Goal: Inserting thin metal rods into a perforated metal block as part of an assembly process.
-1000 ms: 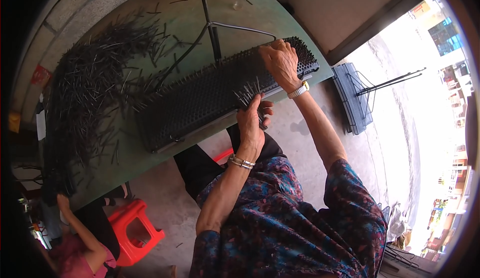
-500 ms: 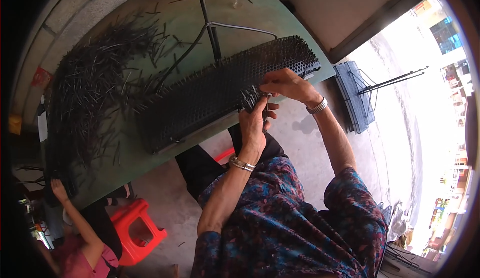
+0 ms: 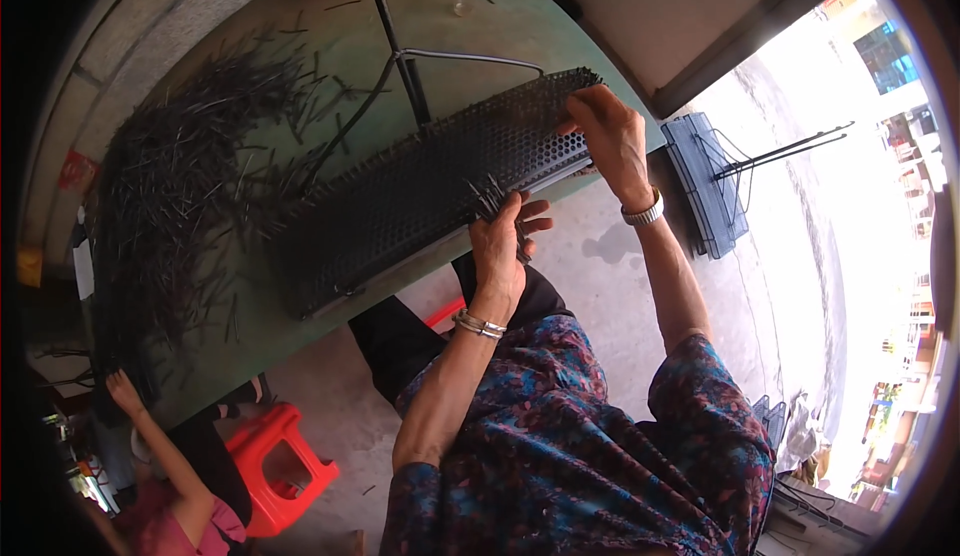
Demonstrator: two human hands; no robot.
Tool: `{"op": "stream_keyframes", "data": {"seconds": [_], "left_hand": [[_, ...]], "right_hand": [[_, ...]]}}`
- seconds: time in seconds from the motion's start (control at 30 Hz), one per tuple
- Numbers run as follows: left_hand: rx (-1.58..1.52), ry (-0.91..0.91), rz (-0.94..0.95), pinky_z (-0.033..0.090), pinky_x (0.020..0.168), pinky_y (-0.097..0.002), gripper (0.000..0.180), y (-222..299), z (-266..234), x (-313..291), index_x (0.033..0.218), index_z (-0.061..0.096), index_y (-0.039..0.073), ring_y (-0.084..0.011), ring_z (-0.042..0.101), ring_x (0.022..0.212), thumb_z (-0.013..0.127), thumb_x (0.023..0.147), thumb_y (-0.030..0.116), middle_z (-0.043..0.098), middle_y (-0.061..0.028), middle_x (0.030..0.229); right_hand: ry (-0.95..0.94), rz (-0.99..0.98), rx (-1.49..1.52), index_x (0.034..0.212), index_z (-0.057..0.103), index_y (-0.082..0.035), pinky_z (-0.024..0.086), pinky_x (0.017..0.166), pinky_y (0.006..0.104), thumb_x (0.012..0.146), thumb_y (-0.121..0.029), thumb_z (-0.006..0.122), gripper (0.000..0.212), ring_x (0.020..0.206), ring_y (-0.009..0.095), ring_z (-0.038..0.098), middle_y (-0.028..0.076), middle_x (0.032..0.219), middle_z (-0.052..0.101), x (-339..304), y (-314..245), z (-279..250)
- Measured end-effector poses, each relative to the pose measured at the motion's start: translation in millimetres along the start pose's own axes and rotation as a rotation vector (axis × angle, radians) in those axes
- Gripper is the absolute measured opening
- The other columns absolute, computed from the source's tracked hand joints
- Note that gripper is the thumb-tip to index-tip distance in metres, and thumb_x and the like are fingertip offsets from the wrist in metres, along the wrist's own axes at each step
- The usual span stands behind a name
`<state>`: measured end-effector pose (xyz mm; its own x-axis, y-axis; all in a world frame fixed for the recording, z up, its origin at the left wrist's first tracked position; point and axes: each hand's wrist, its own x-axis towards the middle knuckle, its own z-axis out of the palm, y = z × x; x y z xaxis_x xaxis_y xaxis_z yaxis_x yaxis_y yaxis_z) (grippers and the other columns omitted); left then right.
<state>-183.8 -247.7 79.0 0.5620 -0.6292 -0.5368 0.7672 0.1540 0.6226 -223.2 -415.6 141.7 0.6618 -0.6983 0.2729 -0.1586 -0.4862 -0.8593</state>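
Observation:
A long black perforated panel (image 3: 420, 191) lies slantwise along the near edge of the green table (image 3: 270, 346). Dark short pieces stick up along its far edge and near its right end. My left hand (image 3: 497, 251) is closed around a bunch of thin dark strips (image 3: 485, 196), their ends poking out past the thumb, at the panel's near edge. My right hand (image 3: 615, 146) is at the panel's right end, thumb and fingers pinched together at the holes. Whatever those fingertips hold is too small to make out.
A large heap of dark strips (image 3: 170, 186) covers the table's left side. Behind the panel rises a dark metal stand (image 3: 400, 51). A co-worker's hand (image 3: 125, 393) rests at the table's left edge, near a red stool (image 3: 285, 471). A grey rack (image 3: 705, 186) stands at right.
My right hand has moved from beside the left hand up and right to the panel's right end. My left hand stays near the panel's front edge with the strips.

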Motion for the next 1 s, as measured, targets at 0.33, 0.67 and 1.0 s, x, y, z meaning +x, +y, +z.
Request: {"op": "stream_keyframes", "data": {"seconds": [0.33,0.67,1.0], "left_hand": [[-0.054,-0.089,-0.108,0.035,0.045,-0.0241,0.017,-4,-4,4,0.103,0.060,0.007,-0.0208,0.067,0.075,0.059,0.094,0.021,0.069,-0.0127,0.094],[-0.141,-0.075,-0.058,0.050,0.065,-0.0309,0.019,-11,-5,6,0.108,0.057,0.007,-0.0214,0.068,0.087,0.053,0.097,0.022,0.069,-0.0142,0.097],[-0.215,-0.083,-0.088,0.053,0.074,-0.0407,0.018,-8,-9,4,0.107,0.057,0.008,-0.0217,0.067,0.087,0.055,0.097,0.022,0.067,-0.0124,0.097]], "right_hand": [[0.119,-0.163,-0.208,0.095,0.064,-0.003,0.049,0.060,0.0271,0.091,-0.014,0.059,0.013,0.066,0.014,0.067,0.008,0.072,0.069,10,18,22],[0.090,-0.250,-0.329,0.094,0.063,-0.002,0.050,0.060,0.0295,0.091,-0.013,0.058,0.013,0.067,0.019,0.068,0.011,0.071,0.067,13,14,23],[-0.026,-0.365,-0.326,0.096,0.062,-0.002,0.051,0.062,0.0302,0.091,-0.009,0.057,0.010,0.069,0.019,0.067,0.011,0.082,0.064,15,11,21]]}}
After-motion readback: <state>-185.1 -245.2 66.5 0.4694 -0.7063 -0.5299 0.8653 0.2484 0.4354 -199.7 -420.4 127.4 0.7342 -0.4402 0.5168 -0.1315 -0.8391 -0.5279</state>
